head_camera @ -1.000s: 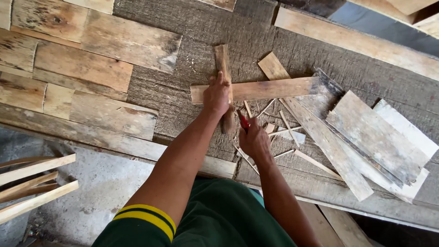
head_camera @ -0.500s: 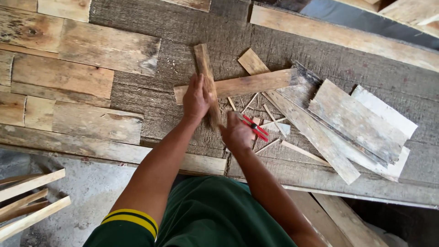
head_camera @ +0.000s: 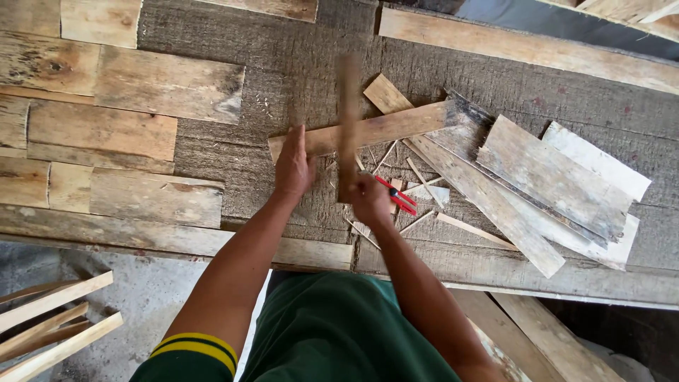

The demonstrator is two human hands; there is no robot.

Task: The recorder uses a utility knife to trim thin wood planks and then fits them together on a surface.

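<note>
Rough grey plank tabletop, patched at the far left with paler boards; loose pale slats leaning low at the left edge over a concrete floor. Further right, left hand pressed flat on the near end of a long horizontal batten, fingers spread and nothing clasped, seemingly to pin the batten against the tabletop. Just beside it, right hand clenched round the lower end of a short upright wooden stick, blurred by motion and crossing over the batten, apparently raised as a striker. Close by the right hand, red-handled pliers lying among thin splinters, probably kept within reach. Farther right, a heap of weathered boards stacked aslant, overlapping one another, clear of the working spot.
</note>
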